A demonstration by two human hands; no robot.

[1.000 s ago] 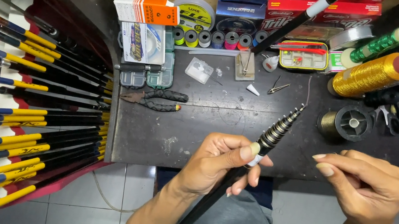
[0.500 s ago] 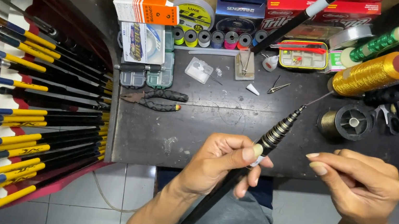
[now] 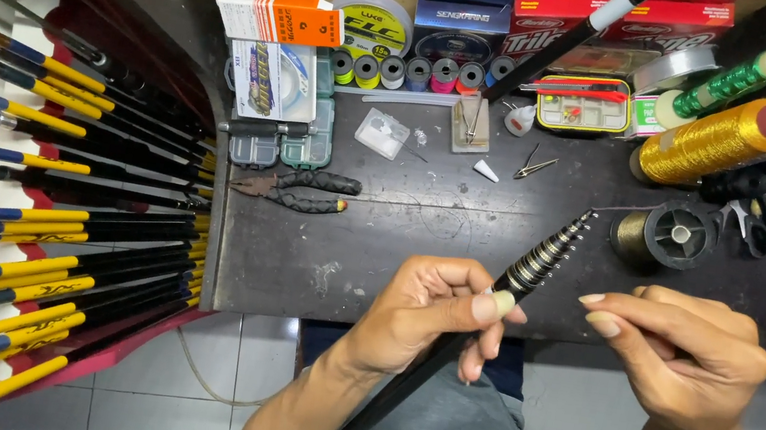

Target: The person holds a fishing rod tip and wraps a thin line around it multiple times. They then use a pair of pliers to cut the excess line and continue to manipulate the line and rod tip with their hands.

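Note:
My left hand (image 3: 428, 318) grips a black telescopic fishing rod (image 3: 547, 258) just below its stacked ring guides. The rod's tip points up and to the right over the dark workbench (image 3: 378, 245), and its shaft runs down across my lap. A thin thread leads from the rod tip to a dark spool (image 3: 669, 232). My right hand (image 3: 691, 357) hovers just right of the rod, fingers curled, thumb and forefinger close together. Nothing shows between them, and the hand does not touch the rod.
A rack of black, yellow and blue rods (image 3: 52, 196) fills the left side. On the bench lie pliers (image 3: 296, 189), small tackle boxes (image 3: 279, 129), scissors (image 3: 746, 224), a gold thread cone (image 3: 718, 139), a green spool (image 3: 743, 77) and line boxes at the back.
The rod tip has drifted slightly to the right and lower. My right hand has edged a little left toward the rod. The left hand's grip is unchanged.

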